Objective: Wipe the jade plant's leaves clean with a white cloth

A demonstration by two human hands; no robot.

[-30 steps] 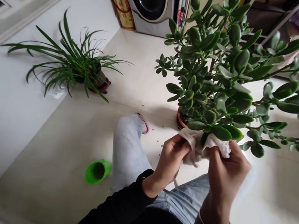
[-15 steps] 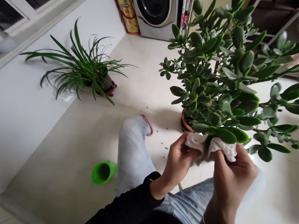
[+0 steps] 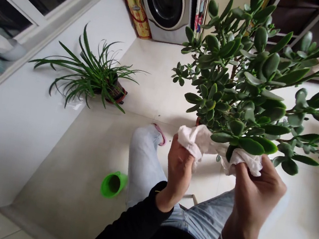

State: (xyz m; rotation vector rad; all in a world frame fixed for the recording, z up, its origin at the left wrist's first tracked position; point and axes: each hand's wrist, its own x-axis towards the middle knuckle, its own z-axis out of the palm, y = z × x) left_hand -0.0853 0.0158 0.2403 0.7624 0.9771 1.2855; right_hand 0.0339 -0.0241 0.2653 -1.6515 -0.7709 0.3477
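Observation:
A white cloth is stretched between both my hands, just under the lowest leaves of a large jade plant. My left hand is closed on the cloth's left end. My right hand pinches its right end, which wraps a low leaf of the plant. The plant's clay pot shows only as a sliver behind the cloth and leaves. My knees in light jeans lie below my hands.
A spider plant in a red pot stands by the white wall on the left. A green cup lies on its side on the tile floor. A washing machine stands at the back. A pink slipper is on my foot.
My left hand has drawn away to the left and up, pulling the cloth out into a longer stretch. My right hand stays at the leaf. The view has shifted slightly.

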